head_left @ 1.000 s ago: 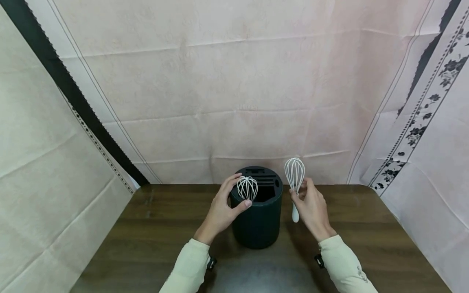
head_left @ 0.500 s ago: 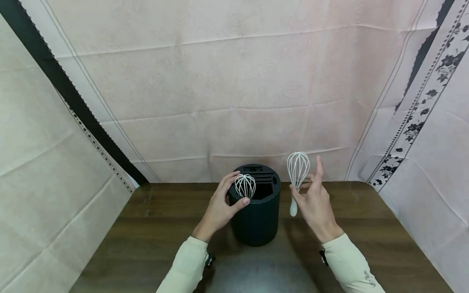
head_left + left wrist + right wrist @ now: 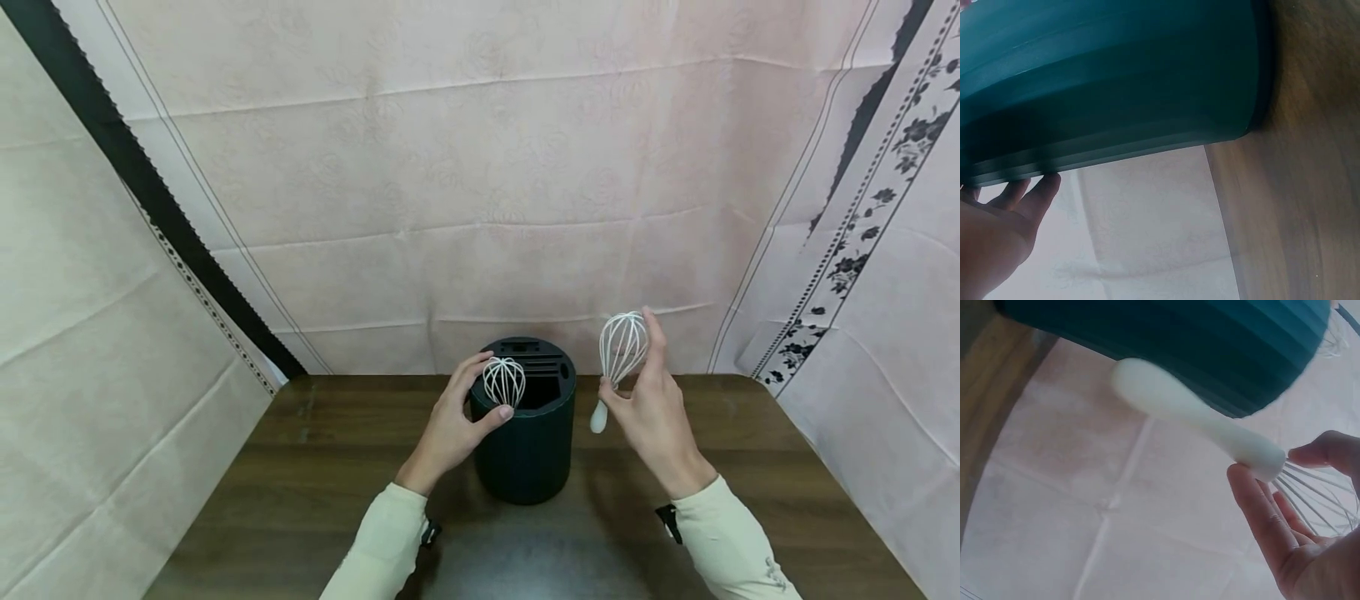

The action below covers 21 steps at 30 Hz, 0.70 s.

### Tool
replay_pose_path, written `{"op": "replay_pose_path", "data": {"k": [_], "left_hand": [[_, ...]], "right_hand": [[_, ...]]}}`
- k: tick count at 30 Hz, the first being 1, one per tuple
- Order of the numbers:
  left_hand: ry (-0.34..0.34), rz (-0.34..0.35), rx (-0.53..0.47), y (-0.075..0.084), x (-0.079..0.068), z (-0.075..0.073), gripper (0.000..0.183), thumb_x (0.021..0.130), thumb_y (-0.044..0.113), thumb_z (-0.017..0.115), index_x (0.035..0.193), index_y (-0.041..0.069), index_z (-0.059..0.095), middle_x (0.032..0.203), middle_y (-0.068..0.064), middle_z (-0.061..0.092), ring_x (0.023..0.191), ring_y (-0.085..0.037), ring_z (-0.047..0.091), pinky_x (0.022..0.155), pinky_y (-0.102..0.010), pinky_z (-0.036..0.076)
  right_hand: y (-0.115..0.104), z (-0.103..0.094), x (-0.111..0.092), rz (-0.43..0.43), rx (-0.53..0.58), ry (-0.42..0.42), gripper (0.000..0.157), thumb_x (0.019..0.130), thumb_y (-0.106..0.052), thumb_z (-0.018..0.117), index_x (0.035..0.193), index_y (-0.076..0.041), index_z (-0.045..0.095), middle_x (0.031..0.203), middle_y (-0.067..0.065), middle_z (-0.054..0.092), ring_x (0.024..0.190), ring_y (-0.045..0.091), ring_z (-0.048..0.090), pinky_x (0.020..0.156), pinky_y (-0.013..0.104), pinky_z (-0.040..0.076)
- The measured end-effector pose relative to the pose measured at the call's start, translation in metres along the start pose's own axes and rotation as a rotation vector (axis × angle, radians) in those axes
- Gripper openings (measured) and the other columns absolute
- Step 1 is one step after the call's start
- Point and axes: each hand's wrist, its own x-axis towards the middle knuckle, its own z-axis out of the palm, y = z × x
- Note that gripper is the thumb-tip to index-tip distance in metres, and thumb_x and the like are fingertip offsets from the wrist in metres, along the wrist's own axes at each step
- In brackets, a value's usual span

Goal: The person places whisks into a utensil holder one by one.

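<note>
A dark green ribbed utensil holder [image 3: 522,458] stands upright on the table, with slots and a wider opening in its top. One white whisk [image 3: 504,382] is in it, wire end up, its handle hidden inside. My left hand [image 3: 447,425] holds the holder's rim from the left, thumb at the front and fingers behind; in the left wrist view the fingers [image 3: 1040,197] touch its side. To the right of the holder, my right hand [image 3: 663,425] pinches a second whisk [image 3: 1179,403] where wires meet handle. Its pale handle points down, and the index finger reaches up along the wires.
A brown wooden table [image 3: 330,500] lies under both hands. Behind it hangs a pale creased cloth [image 3: 480,167], and more cloth closes off both sides. The holder stands near the table's back edge.
My right hand has moved slightly right and up with its whisk, which tilts more, and the index finger has stretched out beside the wires. The left hand and holder stay put.
</note>
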Motion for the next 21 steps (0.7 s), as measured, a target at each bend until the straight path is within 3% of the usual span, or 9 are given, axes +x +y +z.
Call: {"op": "replay_pose_path", "data": {"k": [9,14,19,21], "left_hand": [[-0.008,-0.016,0.014,-0.001,-0.001,0.0,0.071,0.096,0.045,0.077,0.159,0.034,0.045,0.163,0.023,0.033,0.146,-0.015,0.043,0.116,-0.063,0.038],[-0.009,-0.02,0.016,-0.001,-0.001,0.0,0.072,0.096,0.045,0.077,0.159,0.035,0.044,0.163,0.023,0.034,0.146,-0.016,0.043,0.115,-0.064,0.039],[-0.004,-0.008,0.014,-0.001,0.0,0.0,0.07,0.096,0.045,0.078,0.158,0.037,0.046,0.163,0.021,0.034,0.146,-0.016,0.043,0.117,-0.062,0.038],[-0.002,0.0,0.008,-0.002,0.0,0.0,0.068,0.096,0.042,0.078,0.156,0.038,0.047,0.163,0.021,0.034,0.147,-0.015,0.042,0.118,-0.061,0.037]], "right_hand": [[-0.018,-0.019,0.01,-0.128,-0.007,0.055,0.108,0.084,0.01,0.082,0.165,-0.021,0.018,0.1,0.021,0.07,0.081,0.033,0.071,0.056,0.037,0.053],[-0.028,-0.028,0.017,-0.173,0.028,0.075,0.103,0.084,0.009,0.083,0.162,-0.017,0.021,0.105,0.024,0.071,0.079,0.034,0.072,0.053,0.032,0.048],[-0.04,-0.035,0.024,-0.202,0.048,0.09,0.101,0.086,0.008,0.083,0.162,-0.016,0.021,0.114,0.024,0.07,0.079,0.032,0.074,0.057,0.029,0.051],[-0.045,-0.038,0.027,-0.208,0.061,0.093,0.101,0.087,0.006,0.083,0.163,-0.017,0.021,0.116,0.024,0.069,0.08,0.031,0.074,0.061,0.021,0.053]]}}
